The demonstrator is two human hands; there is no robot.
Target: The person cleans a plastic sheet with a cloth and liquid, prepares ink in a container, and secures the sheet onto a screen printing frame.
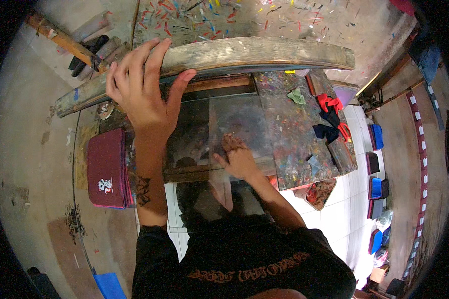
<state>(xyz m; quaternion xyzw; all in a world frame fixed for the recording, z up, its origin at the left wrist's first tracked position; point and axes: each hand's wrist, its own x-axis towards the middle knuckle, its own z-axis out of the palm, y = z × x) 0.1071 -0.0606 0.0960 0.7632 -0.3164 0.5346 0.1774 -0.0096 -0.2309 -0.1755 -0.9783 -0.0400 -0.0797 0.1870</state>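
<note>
My left hand (147,87) reaches up over a long, worn wooden beam (254,54). Its fingers are spread across the beam and the thumb stands apart near the closer edge; whether it grips the wood is hard to tell. Below the beam is a dark glassy panel (187,127) set in the worktable. My right hand (234,152) lies over this panel, palm down, thumb out to the side, on or just above a see-through, slightly hazy sheet (249,117). I see nothing held in it.
On the paint-stained tabletop (284,134) at right lie a green scrap (297,96), red-handled scissors (344,131), dark cloth pieces (327,130) and a wooden block (340,154). A stack of maroon cloth pieces (106,169) sits at left. Several blue and dark pieces (375,137) line the white floor.
</note>
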